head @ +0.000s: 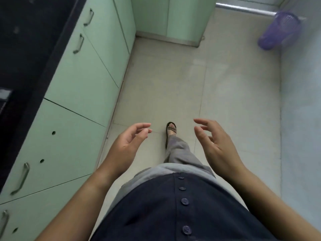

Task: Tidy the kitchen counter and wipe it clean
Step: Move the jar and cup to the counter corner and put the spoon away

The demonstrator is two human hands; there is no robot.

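Counter [26, 49] lay at far left, dark, seemingly hard and fixed: a surface for wiping, not lifting. Left hand [129, 141] and right hand [215, 145] hovered over the floor [173, 84], fingers relaxed, holding nothing. No cloth showed to grasp.

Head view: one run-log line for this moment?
left hand open, empty | right hand open, empty | counter at left, untouched

head camera looks steeply down, close above both hands and floor [173, 87].
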